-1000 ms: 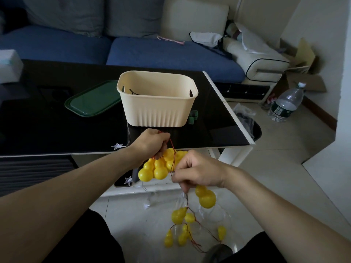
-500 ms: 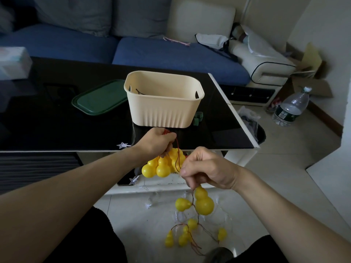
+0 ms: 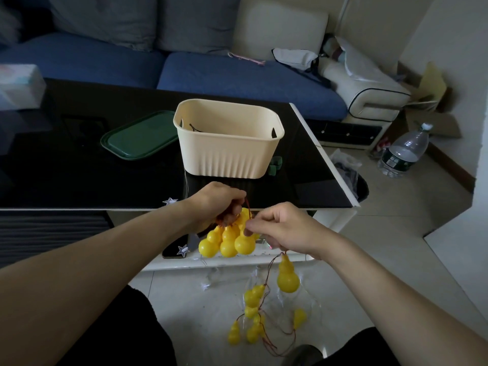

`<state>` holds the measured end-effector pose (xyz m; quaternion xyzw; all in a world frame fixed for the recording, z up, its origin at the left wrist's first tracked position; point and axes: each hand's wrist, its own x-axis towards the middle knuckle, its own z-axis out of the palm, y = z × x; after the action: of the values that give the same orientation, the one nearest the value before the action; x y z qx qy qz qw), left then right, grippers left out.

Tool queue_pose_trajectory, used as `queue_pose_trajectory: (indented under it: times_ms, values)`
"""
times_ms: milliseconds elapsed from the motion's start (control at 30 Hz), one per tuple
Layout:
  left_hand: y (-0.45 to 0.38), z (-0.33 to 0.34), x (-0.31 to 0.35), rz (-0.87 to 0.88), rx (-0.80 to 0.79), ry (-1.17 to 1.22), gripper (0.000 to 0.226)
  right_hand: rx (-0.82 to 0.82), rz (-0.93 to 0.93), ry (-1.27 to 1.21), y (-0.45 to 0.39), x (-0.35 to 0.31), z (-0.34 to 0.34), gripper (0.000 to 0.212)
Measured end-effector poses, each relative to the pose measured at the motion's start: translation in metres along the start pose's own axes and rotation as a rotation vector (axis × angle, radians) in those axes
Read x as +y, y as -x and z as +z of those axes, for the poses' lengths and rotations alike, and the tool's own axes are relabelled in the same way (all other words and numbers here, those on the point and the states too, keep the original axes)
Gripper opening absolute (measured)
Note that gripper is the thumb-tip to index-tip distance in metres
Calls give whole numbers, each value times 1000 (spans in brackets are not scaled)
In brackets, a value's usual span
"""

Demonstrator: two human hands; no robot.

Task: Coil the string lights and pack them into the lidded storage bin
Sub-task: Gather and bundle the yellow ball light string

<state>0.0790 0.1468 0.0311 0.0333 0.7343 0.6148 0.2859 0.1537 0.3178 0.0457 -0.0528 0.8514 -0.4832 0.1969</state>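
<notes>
Dangling nearest the camera, the loose tail of the gourd string lights point(image 3: 260, 317) lies on the floor tiles below both hands, its thin red wire looping among several yellow gourds. Just under the right fingers one gourd bulb point(image 3: 287, 276) hangs free on that wire. The right hand point(image 3: 286, 229) is curled, thumb and forefinger pinching the wire just beside the gathered bunch. Left of those fingertips, the left hand point(image 3: 220, 206) is closed in a fist round the coiled loops, with the gathered cluster of gourds point(image 3: 227, 240) hanging directly beneath its fingers. Beyond both hands sits the black glass table point(image 3: 79, 180), a small star light point(image 3: 169, 201) on its near edge. Further past the fingers stands the cream storage bin point(image 3: 228, 143), open, with a bit of dark cord visible inside; its green lid point(image 3: 138, 138) lies flat to the left, just beside it. As I judge it, coiling is partway done. The risk is the trailing wire snagging or knotting on itself as it is drawn up from the floor, or the loops slipping from the left fist if its grip loosens while the right hand feeds in the next bulb.
</notes>
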Motion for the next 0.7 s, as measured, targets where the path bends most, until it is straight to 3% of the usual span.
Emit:
queue_pose_trajectory:
  times_ms: [100, 167, 300, 467, 700]
  values:
    - [0, -1, 0, -92, -59, 125, 28, 99, -22, 157, -5, 2, 4, 22]
    - [0, -2, 1, -115, -79, 183, 27, 145, -43, 212, -10, 5, 7, 30]
    - [5, -1, 7, -150, -116, 312, 27, 74, -50, 411, -10, 4, 15, 13]
    - [9, -2, 12, -149, -114, 500, 28, 30, -74, 649, -12, 1, 25, 9]
    - [13, -1, 13, -56, -214, 589, 28, 62, -114, 639, -16, -1, 29, 50]
